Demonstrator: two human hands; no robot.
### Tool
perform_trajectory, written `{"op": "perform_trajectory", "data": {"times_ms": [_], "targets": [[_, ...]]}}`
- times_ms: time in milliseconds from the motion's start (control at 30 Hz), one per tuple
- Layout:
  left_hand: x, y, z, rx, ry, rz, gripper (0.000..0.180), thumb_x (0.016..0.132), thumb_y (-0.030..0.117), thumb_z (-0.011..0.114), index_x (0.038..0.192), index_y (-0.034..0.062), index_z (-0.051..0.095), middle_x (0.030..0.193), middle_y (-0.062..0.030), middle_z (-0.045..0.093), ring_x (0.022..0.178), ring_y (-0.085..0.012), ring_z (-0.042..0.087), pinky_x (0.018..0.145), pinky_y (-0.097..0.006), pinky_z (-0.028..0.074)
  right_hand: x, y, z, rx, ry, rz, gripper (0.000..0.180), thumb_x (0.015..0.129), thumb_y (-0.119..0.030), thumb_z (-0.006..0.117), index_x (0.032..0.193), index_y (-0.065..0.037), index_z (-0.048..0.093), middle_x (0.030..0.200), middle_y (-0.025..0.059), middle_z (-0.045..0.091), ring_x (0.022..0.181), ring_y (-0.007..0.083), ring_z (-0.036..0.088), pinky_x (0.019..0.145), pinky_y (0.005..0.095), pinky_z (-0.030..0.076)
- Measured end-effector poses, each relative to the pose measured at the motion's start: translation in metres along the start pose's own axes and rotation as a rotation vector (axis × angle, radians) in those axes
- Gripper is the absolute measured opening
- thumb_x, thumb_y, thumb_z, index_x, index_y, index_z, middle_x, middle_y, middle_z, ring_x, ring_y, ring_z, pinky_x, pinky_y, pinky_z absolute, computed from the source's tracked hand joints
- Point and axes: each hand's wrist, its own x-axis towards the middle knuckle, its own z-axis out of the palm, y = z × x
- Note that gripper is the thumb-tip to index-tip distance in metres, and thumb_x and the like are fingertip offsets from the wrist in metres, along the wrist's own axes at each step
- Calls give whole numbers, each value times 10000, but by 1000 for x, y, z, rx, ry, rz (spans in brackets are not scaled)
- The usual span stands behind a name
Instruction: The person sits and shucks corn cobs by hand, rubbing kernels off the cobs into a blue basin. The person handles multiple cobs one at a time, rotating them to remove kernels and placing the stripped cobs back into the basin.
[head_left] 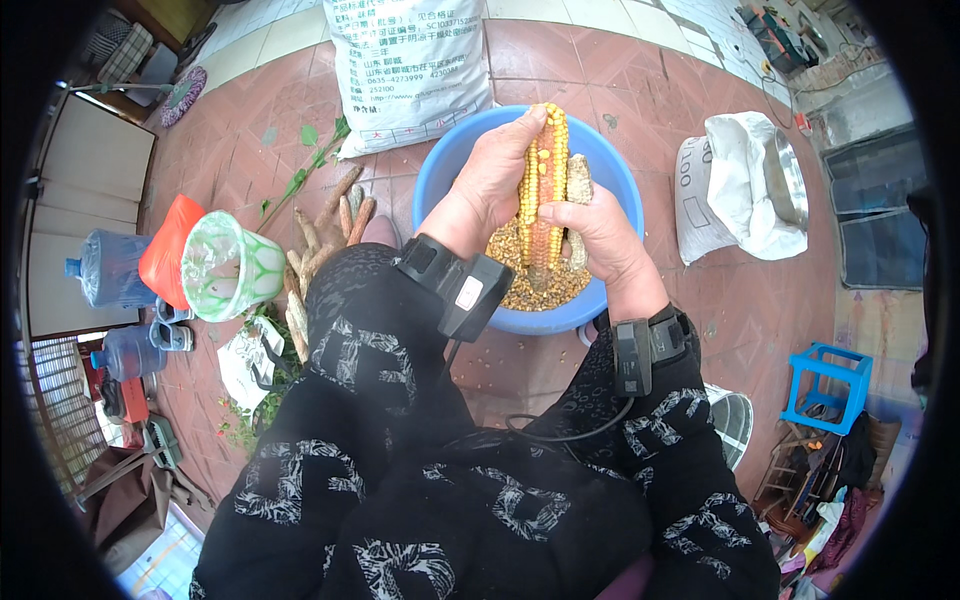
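My left hand (492,172) grips the upper end of a yellow corn cob (543,195), its thumb near the tip. Kernels still cover parts of the cob, while a reddish bare strip runs down its middle. In my right hand (608,238) is a pale stripped cob (577,182), held against the corn cob's right side. The right thumb presses across the corn cob, and its other fingers are mostly hidden. Both hands are over a blue basin (432,180) with loose corn kernels (540,294) in the bottom.
A white printed sack (410,90) stands beyond the basin; another white sack (705,190) sits open at right. Several stripped cobs (305,255) lie left, near a green-and-white bucket (262,268) and a red bag (170,250). A blue stool (850,385) stands far right.
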Motion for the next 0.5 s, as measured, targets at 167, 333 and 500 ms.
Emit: {"op": "perform_trajectory", "data": {"times_ms": [167,333,500], "targets": [[0,0,1,-55,13,-21,264,957,277,596,1078,43,617,978,-75,664,873,-183,643,816,-355,544,-1,-1,1,39,-20,-12,418,764,-92,724,1156,-28,594,974,27,649,830,117,628,685,248,508],[-1,3,1,-91,-2,-37,227,929,247,624,1048,54,624,948,-68,672,849,-177,644,800,-357,545,-3,-3,1,47,-56,11,430,768,-88,722,1173,-33,588,986,27,648,833,117,628,688,248,510],[-3,7,2,-98,-31,-54,210,912,230,644,1031,57,627,933,-60,674,828,-173,649,781,-355,554,-1,2,1,70,-61,-23,416,772,-88,718,1164,-36,587,941,14,649,767,98,622,589,219,488]]}}
